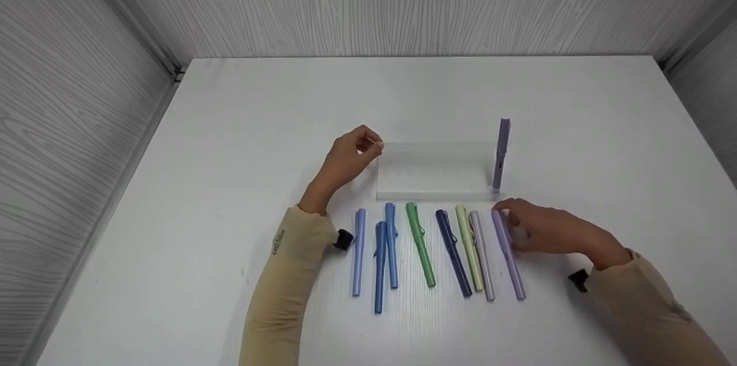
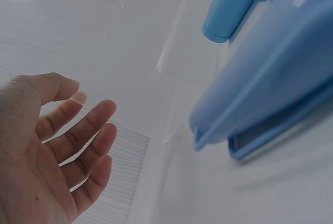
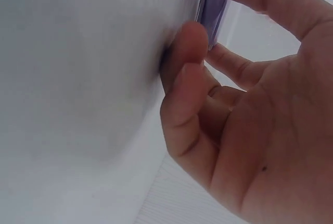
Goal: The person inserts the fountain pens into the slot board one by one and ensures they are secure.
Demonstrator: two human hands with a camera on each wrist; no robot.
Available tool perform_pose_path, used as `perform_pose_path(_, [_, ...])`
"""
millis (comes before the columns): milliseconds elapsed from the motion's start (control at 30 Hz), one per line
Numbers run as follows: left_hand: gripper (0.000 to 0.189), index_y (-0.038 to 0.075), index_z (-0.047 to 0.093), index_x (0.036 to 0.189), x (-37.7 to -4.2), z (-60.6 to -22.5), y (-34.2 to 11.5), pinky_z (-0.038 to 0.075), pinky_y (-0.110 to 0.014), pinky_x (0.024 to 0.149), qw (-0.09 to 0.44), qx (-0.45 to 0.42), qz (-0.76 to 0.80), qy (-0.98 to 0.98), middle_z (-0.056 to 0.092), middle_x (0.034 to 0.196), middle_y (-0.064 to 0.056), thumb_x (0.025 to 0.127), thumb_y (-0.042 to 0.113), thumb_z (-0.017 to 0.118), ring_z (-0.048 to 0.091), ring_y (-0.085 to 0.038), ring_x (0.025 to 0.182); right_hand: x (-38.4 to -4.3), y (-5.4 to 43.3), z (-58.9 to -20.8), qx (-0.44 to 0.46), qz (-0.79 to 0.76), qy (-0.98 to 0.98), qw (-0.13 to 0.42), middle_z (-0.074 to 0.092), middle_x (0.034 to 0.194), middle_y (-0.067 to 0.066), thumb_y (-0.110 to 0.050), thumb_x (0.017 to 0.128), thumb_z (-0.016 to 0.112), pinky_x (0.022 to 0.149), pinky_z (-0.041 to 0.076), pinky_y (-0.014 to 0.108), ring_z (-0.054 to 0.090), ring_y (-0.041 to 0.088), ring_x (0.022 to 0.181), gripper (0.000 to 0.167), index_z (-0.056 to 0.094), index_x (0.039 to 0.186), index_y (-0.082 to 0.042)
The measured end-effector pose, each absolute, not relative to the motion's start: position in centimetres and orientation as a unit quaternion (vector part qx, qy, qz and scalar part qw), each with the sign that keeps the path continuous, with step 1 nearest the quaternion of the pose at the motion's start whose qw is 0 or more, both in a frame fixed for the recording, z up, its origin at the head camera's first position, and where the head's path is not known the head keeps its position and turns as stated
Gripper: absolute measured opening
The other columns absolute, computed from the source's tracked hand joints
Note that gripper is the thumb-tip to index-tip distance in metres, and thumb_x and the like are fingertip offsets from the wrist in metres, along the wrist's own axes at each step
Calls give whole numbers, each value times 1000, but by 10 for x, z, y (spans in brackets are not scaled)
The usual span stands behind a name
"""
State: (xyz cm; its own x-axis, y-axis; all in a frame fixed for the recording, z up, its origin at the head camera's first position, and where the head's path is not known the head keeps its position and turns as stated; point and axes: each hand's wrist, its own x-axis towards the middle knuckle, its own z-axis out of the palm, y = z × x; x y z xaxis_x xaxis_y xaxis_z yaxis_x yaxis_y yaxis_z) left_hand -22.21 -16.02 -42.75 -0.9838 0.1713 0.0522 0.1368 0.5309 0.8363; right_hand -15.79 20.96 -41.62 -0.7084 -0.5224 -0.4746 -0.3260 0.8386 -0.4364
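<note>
My left hand [image 1: 350, 154] is at the upper left corner of a clear plastic stand [image 1: 437, 195], thumb and index finger pinching its edge. In the left wrist view that hand [image 2: 67, 146] has its other fingers loosely bent. A dark purple pen [image 1: 501, 150] stands upright at the stand's right end. Nearer me, my right hand [image 1: 550, 229] holds a light purple pen [image 1: 510, 265] by its upper part, while the pen lies on the table. In the right wrist view, the fingers partly hide a purple piece [image 3: 212, 13].
In a row before the stand lie a lavender pen [image 1: 358, 254], a blue pen [image 1: 380, 268], a lighter blue pen [image 1: 392, 248], a green pen [image 1: 422, 248], a navy pen [image 1: 453, 254], a yellow pen [image 1: 469, 251] and a pale lilac pen [image 1: 482, 259]. Wood-grain panels [image 1: 403, 3] border the white table.
</note>
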Motion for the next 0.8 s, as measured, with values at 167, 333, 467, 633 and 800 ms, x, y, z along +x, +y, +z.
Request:
perform_pose_path(167, [20,10,63,106,-222,-429,-160,47,-30,78,17,88,473,877,70,95,-7,96,26,57,63,-18,90,-157,211,-419,-240,-171,911,289,59,111,12,-11,87,65,73,45,34,54,19,87,57,39,138,-11])
perform_pose_path(333, [20,9,63,105,-222,-429,-161,46,-28,75,13,95,478,873,71,94,-9,95,25,58,64,-19,89,-157,214,-419,-242,-185,906,294,61,111,12,-9,88,62,73,46,34,56,18,85,58,35,139,-13])
perform_pose_path(467, [19,10,63,105,-222,-430,-162,45,-28,74,14,98,484,870,71,94,-9,95,25,58,64,-19,88,-157,215,-419,-250,-196,901,296,60,109,10,-8,88,61,70,45,30,55,16,81,59,32,139,-14])
perform_pose_path(633, [19,10,63,105,-222,-429,-161,45,-27,75,16,98,484,869,71,94,-8,95,25,58,64,-19,89,-156,217,-418,-262,-228,890,295,57,107,8,-4,87,59,66,42,24,51,13,77,60,29,139,-13])
perform_pose_path(800, [17,10,63,104,-222,-429,-161,46,-28,75,16,98,487,868,71,95,-7,95,24,57,64,-19,91,-158,221,-418,-273,-289,861,318,57,107,11,3,85,55,63,44,21,53,10,69,64,24,140,-9])
